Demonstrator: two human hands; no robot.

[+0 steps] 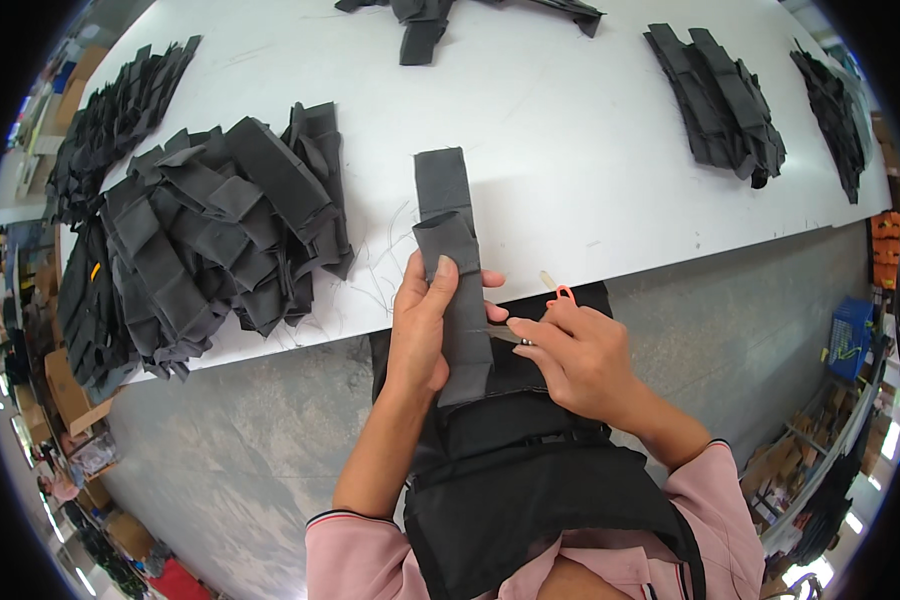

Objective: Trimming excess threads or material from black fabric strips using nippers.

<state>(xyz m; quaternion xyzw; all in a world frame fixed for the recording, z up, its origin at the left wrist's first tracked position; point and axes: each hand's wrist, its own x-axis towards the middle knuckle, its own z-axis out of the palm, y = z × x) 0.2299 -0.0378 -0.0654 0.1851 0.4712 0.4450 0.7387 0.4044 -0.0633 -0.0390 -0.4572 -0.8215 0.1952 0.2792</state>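
My left hand (428, 320) is closed round a folded dark grey fabric strip (446, 235), thumb on top and fingertips showing at its right edge. The strip runs from over the table's front edge down toward my lap, with a short fold lying across its upper part. My right hand (580, 360) is closed on a small pair of thread snips, whose orange loop (564, 296) sticks up above the fingers. A bit of metal shows by the thumb, close to the strip's right edge; the rest is hidden in my grip.
A large heap of dark fabric strips (220, 220) lies on the white table (560, 150) at left, with another pile (120, 120) behind it. Further stacks (720, 100) lie at right, and dark pieces (425, 25) at the far edge. Loose threads (375, 270) are scattered near the heap.
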